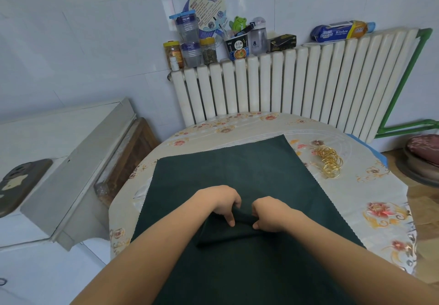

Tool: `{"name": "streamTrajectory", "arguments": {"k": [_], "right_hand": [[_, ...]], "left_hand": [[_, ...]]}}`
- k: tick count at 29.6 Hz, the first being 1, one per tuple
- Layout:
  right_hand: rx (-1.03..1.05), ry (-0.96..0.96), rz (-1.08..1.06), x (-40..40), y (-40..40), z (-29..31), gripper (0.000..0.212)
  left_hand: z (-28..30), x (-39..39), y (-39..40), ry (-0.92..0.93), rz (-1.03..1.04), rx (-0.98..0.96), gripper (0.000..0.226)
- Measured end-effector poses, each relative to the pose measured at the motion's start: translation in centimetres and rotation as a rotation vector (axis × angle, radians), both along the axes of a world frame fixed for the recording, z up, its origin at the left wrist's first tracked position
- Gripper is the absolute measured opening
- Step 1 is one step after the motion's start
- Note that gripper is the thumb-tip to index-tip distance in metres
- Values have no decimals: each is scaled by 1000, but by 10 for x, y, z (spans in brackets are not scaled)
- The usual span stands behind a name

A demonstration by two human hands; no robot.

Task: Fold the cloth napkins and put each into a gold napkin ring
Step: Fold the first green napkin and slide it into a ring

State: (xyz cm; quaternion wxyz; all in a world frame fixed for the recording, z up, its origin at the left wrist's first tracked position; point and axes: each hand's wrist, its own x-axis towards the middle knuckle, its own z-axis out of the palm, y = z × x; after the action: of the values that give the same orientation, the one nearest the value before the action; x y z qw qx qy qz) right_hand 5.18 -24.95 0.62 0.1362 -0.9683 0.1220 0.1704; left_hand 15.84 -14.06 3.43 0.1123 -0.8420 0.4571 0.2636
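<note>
Both hands' fingers (230, 219) pinch a fold of the green napkin (237, 169); gold rings (330, 161) lie unobstructed, well right.

White tiled wall (83, 31) fills upper frame. White ribbed radiator (297, 84) at centre-right, jars (190, 50) crowding its top, green pipe (403, 86) at far right. Floral tablecloth (380, 209) covers round table, lower centre.

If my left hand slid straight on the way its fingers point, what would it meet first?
The left hand points inward along the rolled fold of the green napkin, so it would probably meet the right hand first; their fingertips are nearly touching.
</note>
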Motion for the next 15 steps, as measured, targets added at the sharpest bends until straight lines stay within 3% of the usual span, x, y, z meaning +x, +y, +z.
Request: {"name": "streamTrajectory", "arguments": {"k": [6, 15], "right_hand": [[60, -50, -12, -7, 0, -5, 28], [-6, -69, 71, -14, 4, -8, 29]], "left_hand": [[3, 7, 21, 205, 154, -121, 29], [3, -9, 24, 49, 109, -45, 27]]}}
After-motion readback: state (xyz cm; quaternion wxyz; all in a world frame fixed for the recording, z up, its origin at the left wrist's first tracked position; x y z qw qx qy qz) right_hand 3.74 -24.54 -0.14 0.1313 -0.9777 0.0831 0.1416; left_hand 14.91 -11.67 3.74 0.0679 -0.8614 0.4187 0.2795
